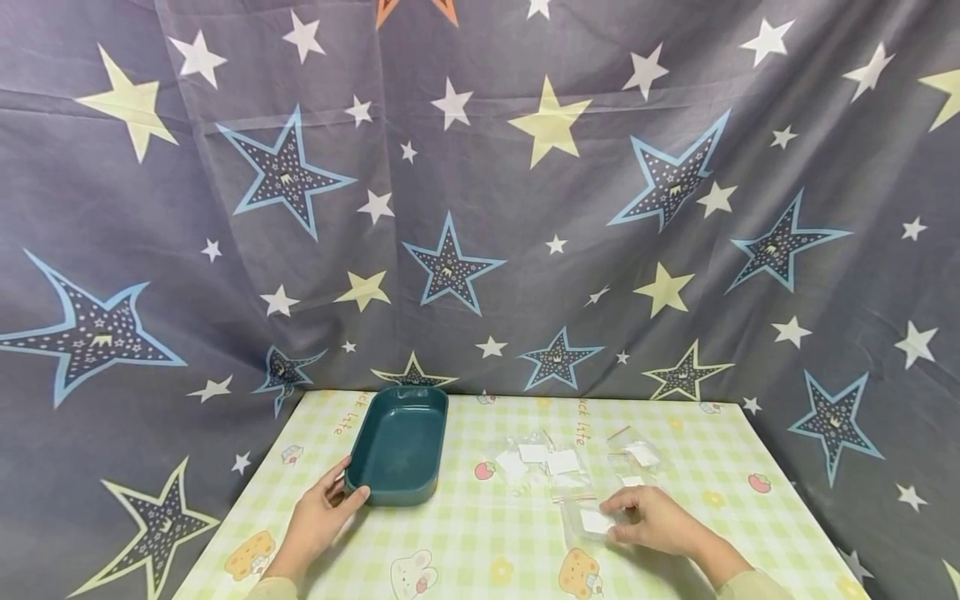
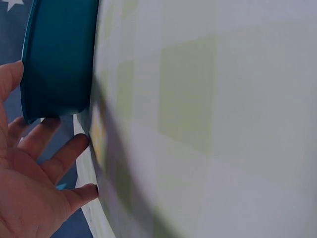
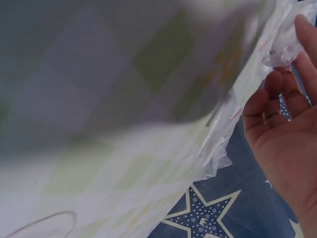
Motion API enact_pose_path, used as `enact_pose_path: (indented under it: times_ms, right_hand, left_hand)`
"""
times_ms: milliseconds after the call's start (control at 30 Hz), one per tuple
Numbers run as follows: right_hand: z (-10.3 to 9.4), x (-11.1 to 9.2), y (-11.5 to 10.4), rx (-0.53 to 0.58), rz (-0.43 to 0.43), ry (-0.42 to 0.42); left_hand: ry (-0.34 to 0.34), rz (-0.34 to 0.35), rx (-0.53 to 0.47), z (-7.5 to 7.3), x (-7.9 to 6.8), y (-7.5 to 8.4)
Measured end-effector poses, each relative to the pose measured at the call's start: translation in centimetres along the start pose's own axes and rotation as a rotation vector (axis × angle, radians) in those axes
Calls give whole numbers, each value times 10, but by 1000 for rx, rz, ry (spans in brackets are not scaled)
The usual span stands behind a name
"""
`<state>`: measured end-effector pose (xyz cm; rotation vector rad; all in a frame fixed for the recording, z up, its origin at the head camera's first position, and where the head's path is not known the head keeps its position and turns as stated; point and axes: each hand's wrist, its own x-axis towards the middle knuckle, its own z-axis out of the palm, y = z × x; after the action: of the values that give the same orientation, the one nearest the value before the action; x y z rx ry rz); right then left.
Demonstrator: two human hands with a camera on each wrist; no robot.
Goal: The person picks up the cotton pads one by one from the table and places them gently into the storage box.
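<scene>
A dark teal rectangular dish [image 1: 397, 450] lies on the left part of the table. My left hand [image 1: 318, 512] grips its near left corner, thumb at the near rim and fingers along the left side. In the left wrist view the dish's wall [image 2: 59, 59] stands between thumb and fingers, and the lower fingers spread free of it. My right hand [image 1: 652, 521] pinches the right edge of a small clear plastic bag [image 1: 588, 522] with a white label. Crumpled clear plastic [image 3: 287, 44] shows between thumb and fingers in the right wrist view.
More clear bags with white labels [image 1: 532, 454] lie in a loose group right of the dish. Others [image 1: 637, 454] lie just beyond my right hand. A green checked cloth [image 1: 465, 542] covers the table, and a grey star-printed curtain [image 1: 480, 192] hangs behind it.
</scene>
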<state>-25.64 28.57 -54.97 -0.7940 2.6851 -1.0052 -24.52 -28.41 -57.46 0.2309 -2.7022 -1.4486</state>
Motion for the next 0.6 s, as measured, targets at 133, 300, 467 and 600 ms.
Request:
enact_pose_path:
  times_ms: [133,300,467,600]
  right_hand:
    - [-2,8,-8,90,-16,19]
    - [-4,23,-19,131,-43,72]
    - [-4,46,-31,126,4,111]
    - [1,67,-39,212,80,113]
  left_hand:
    - [-4,-3,-8,4,-1,1]
    - [-8,-12,-25,6,0,0]
    - [-10,-24,-20,7,0,-1]
    - [-5,-32,-1,7,-3,-2]
